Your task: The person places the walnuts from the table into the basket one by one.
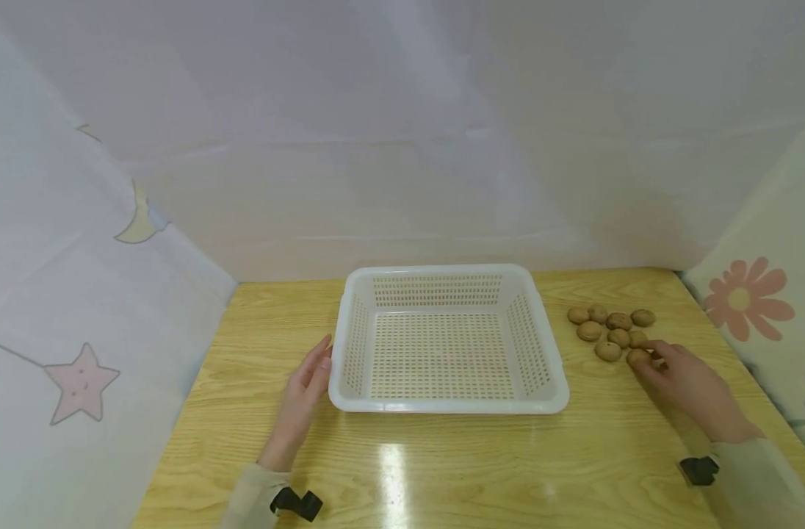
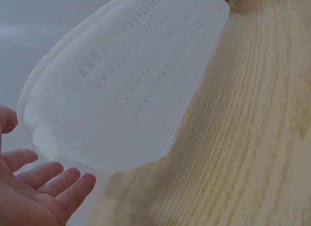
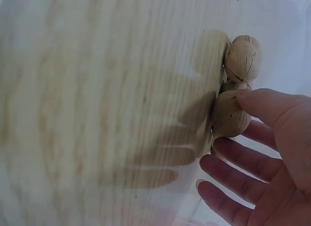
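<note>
A white plastic basket [image 1: 445, 405] with slotted walls stands on the wooden table. My left hand [image 1: 302, 393] is at its left side, fingers loosely extended by the rim; the left wrist view shows the fingers [image 2: 73, 192] spread beside the basket wall [image 2: 63, 119]. To the right of the basket lies a loose cluster of several walnuts [image 1: 589, 331]. My right hand [image 1: 696, 386] pinches the nearest walnut [image 3: 228, 114] between thumb and index finger, the remaining fingers spread. Another walnut [image 3: 243, 58] sits close behind it.
The wooden table [image 1: 475, 470] reaches back to a pale cloth backdrop [image 1: 402, 147]. Printed cloth hangs at both sides, with a star [image 1: 83, 383] on the left and a flower [image 1: 749, 297] on the right.
</note>
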Available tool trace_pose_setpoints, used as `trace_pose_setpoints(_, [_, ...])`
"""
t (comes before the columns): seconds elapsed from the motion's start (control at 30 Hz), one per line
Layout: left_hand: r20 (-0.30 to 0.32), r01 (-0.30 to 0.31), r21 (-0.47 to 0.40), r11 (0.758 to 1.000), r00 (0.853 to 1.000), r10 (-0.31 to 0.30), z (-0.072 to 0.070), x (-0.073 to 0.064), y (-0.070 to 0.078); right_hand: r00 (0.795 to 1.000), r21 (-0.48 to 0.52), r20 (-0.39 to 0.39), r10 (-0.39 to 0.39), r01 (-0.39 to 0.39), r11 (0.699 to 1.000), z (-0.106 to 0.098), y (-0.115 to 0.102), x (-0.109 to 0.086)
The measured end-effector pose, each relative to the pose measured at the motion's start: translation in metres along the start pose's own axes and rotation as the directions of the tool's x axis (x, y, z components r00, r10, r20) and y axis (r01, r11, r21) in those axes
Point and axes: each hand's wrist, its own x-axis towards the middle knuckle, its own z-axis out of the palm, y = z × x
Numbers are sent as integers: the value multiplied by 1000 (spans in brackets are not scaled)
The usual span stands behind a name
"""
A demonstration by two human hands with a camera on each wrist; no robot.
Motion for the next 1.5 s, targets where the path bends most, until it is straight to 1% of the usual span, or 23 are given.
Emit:
trace_pose_setpoints(0.13, [8,7,-23,1000,1000,-7,5,0,-1,1000,1,-16,0,0,1000,1,-1,0])
trace_pose_setpoints(0.27, [23,14,-82,997,1000,-12,7,-1,-1,1000,-1,-12,17,-17,1000,-3,-6,0])
trace_pose_setpoints(0.33, [32,14,-110,994,999,-11,7,-1,-2,1000,-11,-25,17,-17,1000,-5,-11,-1])
trace_pose_setpoints(0.4, [36,15,-127,992,999,-11,7,-1,-3,999,-20,-47,7,-8,1000,-7,-17,-1])
trace_pose_setpoints(0.5, [35,18,-133,991,999,-13,7,-2,-5,994,-34,-104,-31,27,999,-10,-28,-1])
trace_pose_setpoints(0.63, [33,17,-131,991,999,-13,8,-2,-5,987,-27,-139,-74,71,997,-18,-47,2])
trace_pose_setpoints(0.77, [29,22,-141,990,999,-18,9,-3,-5,985,27,-138,-100,104,994,-28,-71,7])
trace_pose_setpoints(0.83, [26,31,-148,988,999,-27,10,-3,-4,989,65,-111,-97,104,992,-34,-84,11])
trace_pose_setpoints(0.9, [23,41,-158,987,999,-38,10,-3,-4,988,78,-103,-115,123,989,-40,-98,16])
trace_pose_setpoints(0.93, [21,44,-161,986,999,-41,10,-4,-4,990,92,-86,-115,122,988,-43,-105,18])
trace_pose_setpoints(1.0, [19,48,-171,984,999,-46,10,-4,-4,987,88,-80,-143,150,985,-47,-119,24])
trace_pose_setpoints(1.1, [17,51,-176,983,999,-49,10,-5,-4,973,63,-97,-209,215,974,-50,-140,34])
trace_pose_setpoints(1.23, [11,54,-177,983,999,-52,10,-5,-5,958,48,-73,-278,282,958,-51,-167,48])
trace_pose_setpoints(1.33, [12,53,-181,982,999,-52,10,-5,-5,947,29,-56,-317,319,947,-50,-186,59])
trace_pose_setpoints(1.4, [15,52,-184,981,999,-51,11,-5,-5,935,11,-61,-349,350,937,-48,-198,66])
trace_pose_setpoints(1.5, [16,55,-188,981,998,-53,11,-6,-6,916,30,-68,-395,397,917,-43,-215,76])
